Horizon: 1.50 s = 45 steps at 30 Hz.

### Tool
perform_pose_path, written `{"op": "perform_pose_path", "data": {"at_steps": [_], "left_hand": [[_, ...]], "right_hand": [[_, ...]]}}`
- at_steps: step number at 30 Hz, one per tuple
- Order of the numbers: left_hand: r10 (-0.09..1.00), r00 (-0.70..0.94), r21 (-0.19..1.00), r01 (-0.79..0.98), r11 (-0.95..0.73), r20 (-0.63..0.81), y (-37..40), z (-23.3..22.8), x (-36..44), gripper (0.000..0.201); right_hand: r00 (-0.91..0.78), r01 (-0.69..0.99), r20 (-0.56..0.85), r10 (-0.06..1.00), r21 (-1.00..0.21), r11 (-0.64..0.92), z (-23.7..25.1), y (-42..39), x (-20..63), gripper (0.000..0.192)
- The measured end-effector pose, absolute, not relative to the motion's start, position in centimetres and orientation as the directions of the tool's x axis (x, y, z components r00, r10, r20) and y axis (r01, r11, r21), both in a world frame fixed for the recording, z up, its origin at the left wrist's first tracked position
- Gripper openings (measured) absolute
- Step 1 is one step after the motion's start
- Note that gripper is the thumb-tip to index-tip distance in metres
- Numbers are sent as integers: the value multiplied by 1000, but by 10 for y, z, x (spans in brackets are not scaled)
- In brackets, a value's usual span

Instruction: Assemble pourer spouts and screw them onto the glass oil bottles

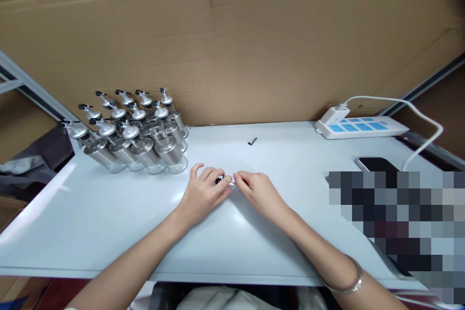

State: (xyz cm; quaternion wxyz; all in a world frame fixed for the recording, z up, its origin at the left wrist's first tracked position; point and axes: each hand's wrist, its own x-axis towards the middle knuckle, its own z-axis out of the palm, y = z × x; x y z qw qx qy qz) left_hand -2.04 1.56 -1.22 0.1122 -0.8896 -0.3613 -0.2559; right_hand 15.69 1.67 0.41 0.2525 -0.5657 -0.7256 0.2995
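Observation:
My left hand [207, 186] is closed around a small pour spout [219, 180], its black ridged part showing between the fingers. A thin silvery end of it reaches toward my right hand [259, 191], whose thumb and fingers pinch at that tip. The fingers cover most of the spout. Beyond my hands, a small bent black piece [252, 141] lies on the white table [203, 247]. To the left stand several glass-and-steel bottles [143, 152], most topped with silver spouts with black flaps. The front right bottle [170, 152] shows no spout on top.
At the back right lies a white power strip [358, 127] with a charger [334, 115] and a white cable [432, 121]. A dark phone [379, 164] rests near the right edge, beside a blurred-out area. A cardboard wall [232, 48] closes off the back.

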Motion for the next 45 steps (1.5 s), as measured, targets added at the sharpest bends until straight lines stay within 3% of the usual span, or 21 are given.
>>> {"op": "perform_pose_path", "data": {"at_steps": [6,10,16,23,31,39,42,45], "left_hand": [[600,595,43,690,-723,535,18,-15,-22,21],[653,577,129,693,-709,491,19,-15,-22,20],[755,538,372,659,-654,373,16,-14,-20,17],[830,491,598,591,-541,265,8,-9,-16,14],[889,457,966,225,-129,13,7,-13,-15,27],[916,398,995,99,14,-53,10,-18,-12,32],[916,397,997,80,22,-53,10,-19,-12,31],[920,388,997,72,19,-45,10,-18,-12,30]], "right_hand": [[-281,663,-55,958,-733,152,11,23,157,36],[-345,606,-25,938,-769,202,15,31,157,35],[-330,573,55,942,-782,246,7,34,152,35],[-335,524,56,940,-819,235,6,24,149,37],[-322,436,149,935,-853,286,11,25,156,33],[-214,258,174,961,-939,228,8,44,181,12],[-86,221,238,967,-942,252,5,53,192,21],[22,304,317,948,-906,296,5,60,203,26]]}}
